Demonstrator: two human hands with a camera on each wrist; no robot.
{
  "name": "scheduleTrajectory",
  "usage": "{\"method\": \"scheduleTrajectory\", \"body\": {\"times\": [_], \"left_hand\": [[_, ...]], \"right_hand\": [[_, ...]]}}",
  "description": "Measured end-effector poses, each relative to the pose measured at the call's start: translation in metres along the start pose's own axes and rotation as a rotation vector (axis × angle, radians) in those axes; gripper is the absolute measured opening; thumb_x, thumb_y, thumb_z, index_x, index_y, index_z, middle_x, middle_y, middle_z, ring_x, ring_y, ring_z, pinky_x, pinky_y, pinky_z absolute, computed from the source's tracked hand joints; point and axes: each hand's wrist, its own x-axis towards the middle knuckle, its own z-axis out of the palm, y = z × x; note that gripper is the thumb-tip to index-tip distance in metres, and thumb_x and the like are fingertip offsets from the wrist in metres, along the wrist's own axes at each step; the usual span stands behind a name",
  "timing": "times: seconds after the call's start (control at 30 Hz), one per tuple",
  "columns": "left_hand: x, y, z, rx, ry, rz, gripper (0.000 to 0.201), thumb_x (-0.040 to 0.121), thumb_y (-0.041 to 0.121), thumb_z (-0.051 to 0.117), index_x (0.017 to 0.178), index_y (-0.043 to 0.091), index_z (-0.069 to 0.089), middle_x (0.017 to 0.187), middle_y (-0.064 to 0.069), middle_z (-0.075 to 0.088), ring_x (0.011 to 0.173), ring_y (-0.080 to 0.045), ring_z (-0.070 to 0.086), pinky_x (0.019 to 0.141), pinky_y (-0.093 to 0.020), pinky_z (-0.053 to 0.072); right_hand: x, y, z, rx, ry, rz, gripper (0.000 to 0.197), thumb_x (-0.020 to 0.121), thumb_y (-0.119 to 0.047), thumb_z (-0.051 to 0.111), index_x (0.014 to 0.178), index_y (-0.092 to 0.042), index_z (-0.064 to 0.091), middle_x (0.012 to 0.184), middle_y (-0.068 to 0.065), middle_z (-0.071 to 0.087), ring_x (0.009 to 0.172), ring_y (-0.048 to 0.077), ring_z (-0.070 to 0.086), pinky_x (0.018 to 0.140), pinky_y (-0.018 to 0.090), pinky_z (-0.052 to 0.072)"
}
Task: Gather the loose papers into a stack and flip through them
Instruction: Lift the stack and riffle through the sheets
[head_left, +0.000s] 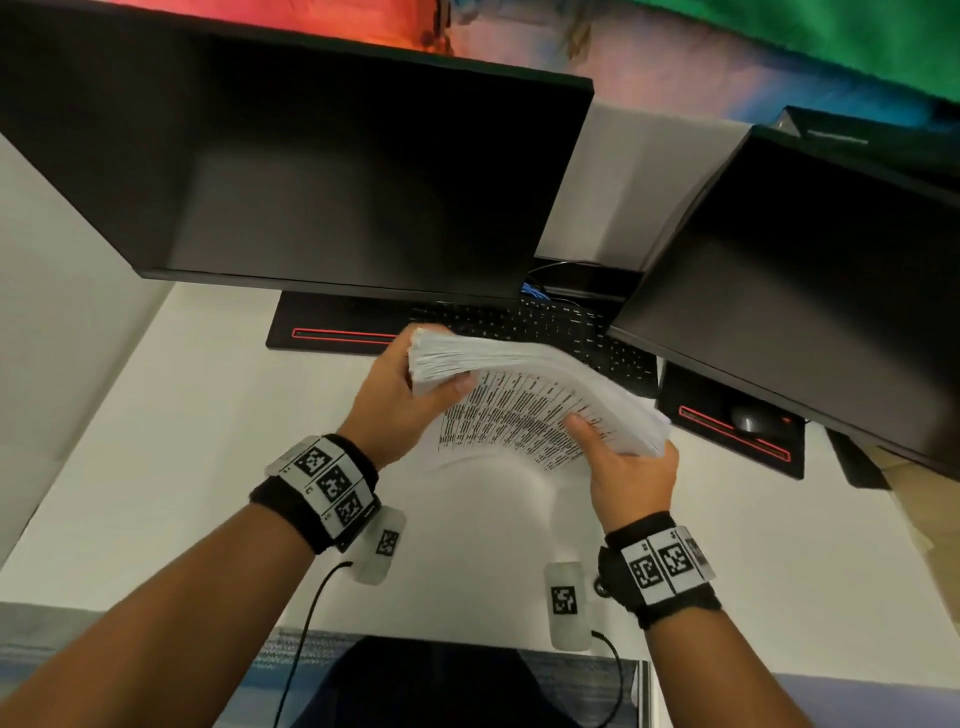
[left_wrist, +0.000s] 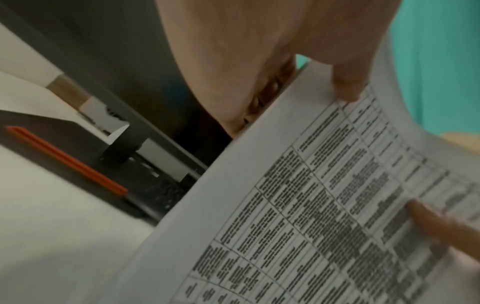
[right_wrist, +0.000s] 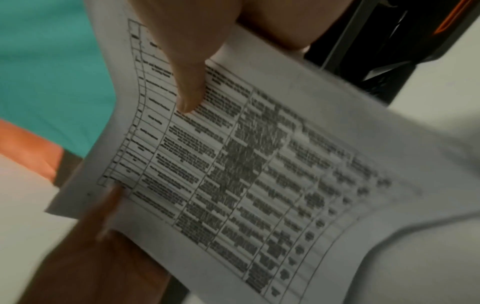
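Observation:
A thick stack of white papers (head_left: 524, 395) printed with tables is held up above the white desk, bent into an arch between both hands. My left hand (head_left: 410, 384) grips its left end, thumb on the printed face and fingers behind. My right hand (head_left: 618, 452) grips the right end, thumb pressed on the near pages, which fan out blurred. In the left wrist view the stack of papers (left_wrist: 324, 205) fills the right half under the left thumb (left_wrist: 345, 86). The right wrist view shows the printed sheet (right_wrist: 246, 174) with the right thumb (right_wrist: 187, 86) on it.
Two dark monitors (head_left: 311, 171) (head_left: 810, 291) hang over the back of the white desk (head_left: 182, 467). A black keyboard (head_left: 545, 327) lies under them, a mouse (head_left: 750, 418) on a black base at right. Cables run from my wristbands toward the desk's near edge.

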Motion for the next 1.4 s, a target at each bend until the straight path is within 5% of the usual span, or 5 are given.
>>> {"method": "scheduleTrajectory", "body": {"times": [0.43, 0.77, 1.0, 1.13, 1.4], "left_hand": [[0.013, 0.015, 0.018, -0.091, 0.262, 0.077, 0.028, 0.095, 0.018, 0.038, 0.105, 0.0, 0.057, 0.084, 0.004, 0.058, 0.074, 0.001, 0.057, 0.066, -0.013, 0.047], [0.01, 0.006, 0.011, 0.09, 0.101, -0.078, 0.032, 0.079, 0.023, 0.076, 0.11, 0.018, 0.068, 0.1, 0.013, 0.072, 0.095, 0.004, 0.068, 0.085, -0.019, 0.056], [0.03, 0.061, -0.001, 0.543, -0.019, 0.36, 0.014, 0.086, 0.024, 0.073, 0.092, 0.012, 0.067, 0.082, 0.008, 0.069, 0.072, -0.009, 0.065, 0.065, -0.028, 0.055], [0.033, 0.087, 0.0, 0.824, -0.093, 0.563, 0.008, 0.085, 0.025, 0.067, 0.088, 0.018, 0.065, 0.077, 0.006, 0.067, 0.068, -0.019, 0.062, 0.057, -0.034, 0.05], [0.023, 0.036, -0.078, 0.882, -0.115, -0.079, 0.025, 0.076, 0.031, 0.081, 0.076, 0.031, 0.056, 0.072, 0.014, 0.061, 0.072, -0.012, 0.061, 0.064, -0.03, 0.049]], "right_hand": [[0.015, -0.028, 0.015, -0.019, 0.186, -0.21, 0.011, 0.09, -0.03, 0.056, 0.09, -0.027, 0.067, 0.086, -0.021, 0.066, 0.09, 0.013, 0.065, 0.078, 0.031, 0.054], [0.03, -0.053, -0.01, -0.105, -0.071, -0.215, 0.031, 0.076, -0.017, 0.083, 0.102, -0.012, 0.069, 0.086, -0.009, 0.075, 0.084, 0.006, 0.072, 0.071, 0.018, 0.057], [0.033, -0.092, 0.012, -0.849, -0.247, -0.384, 0.054, 0.071, -0.037, 0.086, 0.121, -0.028, 0.065, 0.1, -0.009, 0.073, 0.087, 0.006, 0.068, 0.078, 0.027, 0.059], [0.033, -0.082, 0.038, -0.749, -0.24, -0.422, 0.019, 0.081, -0.029, 0.08, 0.097, -0.023, 0.07, 0.081, -0.013, 0.07, 0.076, 0.008, 0.068, 0.07, 0.029, 0.058], [0.026, -0.053, 0.004, -0.196, -0.199, -0.143, 0.025, 0.08, -0.004, 0.078, 0.101, -0.016, 0.073, 0.089, -0.01, 0.078, 0.087, 0.006, 0.074, 0.073, 0.023, 0.06]]}}
